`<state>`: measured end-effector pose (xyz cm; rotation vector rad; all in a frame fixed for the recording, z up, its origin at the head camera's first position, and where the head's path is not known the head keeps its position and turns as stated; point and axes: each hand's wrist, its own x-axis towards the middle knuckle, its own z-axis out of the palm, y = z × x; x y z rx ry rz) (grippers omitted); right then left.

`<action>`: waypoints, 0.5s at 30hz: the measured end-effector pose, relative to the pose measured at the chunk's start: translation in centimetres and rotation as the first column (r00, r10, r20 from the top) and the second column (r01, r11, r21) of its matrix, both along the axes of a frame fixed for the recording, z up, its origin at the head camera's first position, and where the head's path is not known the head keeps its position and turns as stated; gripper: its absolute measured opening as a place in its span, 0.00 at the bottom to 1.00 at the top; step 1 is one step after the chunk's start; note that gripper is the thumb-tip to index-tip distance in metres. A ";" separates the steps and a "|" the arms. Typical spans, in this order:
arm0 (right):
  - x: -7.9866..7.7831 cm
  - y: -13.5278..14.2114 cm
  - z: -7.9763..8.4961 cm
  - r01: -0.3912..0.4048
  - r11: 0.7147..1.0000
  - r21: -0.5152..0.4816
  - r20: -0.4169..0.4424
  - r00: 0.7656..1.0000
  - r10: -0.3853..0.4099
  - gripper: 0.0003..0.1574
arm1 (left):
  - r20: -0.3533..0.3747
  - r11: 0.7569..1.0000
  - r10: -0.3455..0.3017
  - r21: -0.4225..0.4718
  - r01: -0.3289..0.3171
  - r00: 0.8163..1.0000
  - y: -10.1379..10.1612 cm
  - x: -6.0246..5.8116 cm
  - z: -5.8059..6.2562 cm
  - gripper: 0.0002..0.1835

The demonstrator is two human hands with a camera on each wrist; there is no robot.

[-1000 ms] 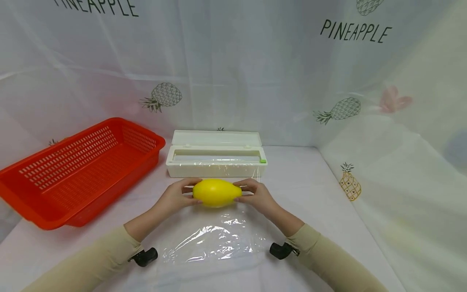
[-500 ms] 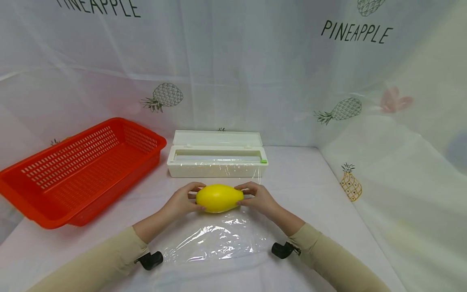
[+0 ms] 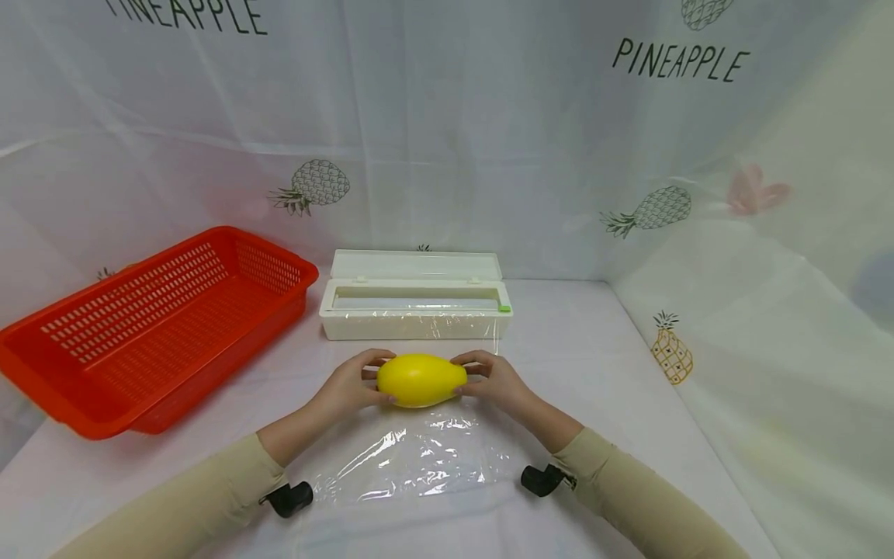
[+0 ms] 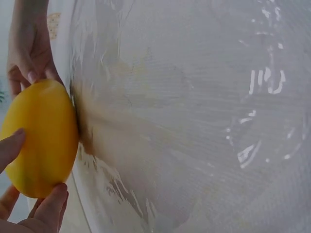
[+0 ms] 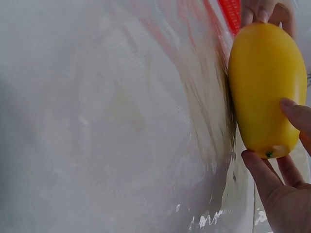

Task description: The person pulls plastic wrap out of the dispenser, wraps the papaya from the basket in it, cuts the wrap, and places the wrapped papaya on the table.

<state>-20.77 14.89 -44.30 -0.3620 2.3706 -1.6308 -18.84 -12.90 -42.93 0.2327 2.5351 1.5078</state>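
A smooth yellow oblong fruit (image 3: 422, 380), mango-like with a small green stem spot in the right wrist view, lies sideways on clear plastic wrap (image 3: 412, 458). At its left end my left hand (image 3: 352, 382) grips it with curled fingers and thumb. My right hand (image 3: 497, 382) holds the other end the same way, its thumb (image 5: 297, 114) on the fruit's side. Behind the fruit, the wrap runs out of a white dispenser box (image 3: 417, 326) whose lid stands open. The underside of the fruit is hidden.
On the left stands a red perforated plastic basket (image 3: 157, 400), nothing visible inside. A green slider (image 3: 504, 308) sits at the dispenser's right front edge. White cloth (image 3: 559, 310) covers the table, and a pineapple-print curtain (image 3: 454, 116) hangs behind.
Both hands have brought the yellow fruit a little toward me and slightly right, lower onto the wrap. During the last half second they have hardly moved. Basket and dispenser stay put.
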 end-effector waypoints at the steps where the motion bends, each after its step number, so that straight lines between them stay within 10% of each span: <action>1: 0.0 0.0 0.0 -0.004 1.000 -0.006 -0.002 1.000 0.004 0.27 | -0.002 1.000 0.002 -0.001 -0.002 1.000 0.0 0.0 0.0 0.36; 15: 1.1 -0.7 2.1 -0.040 0.999 -0.025 -0.006 0.999 0.040 0.27 | -0.003 1.000 0.003 -0.004 -0.003 1.000 -0.1 0.3 0.5 0.37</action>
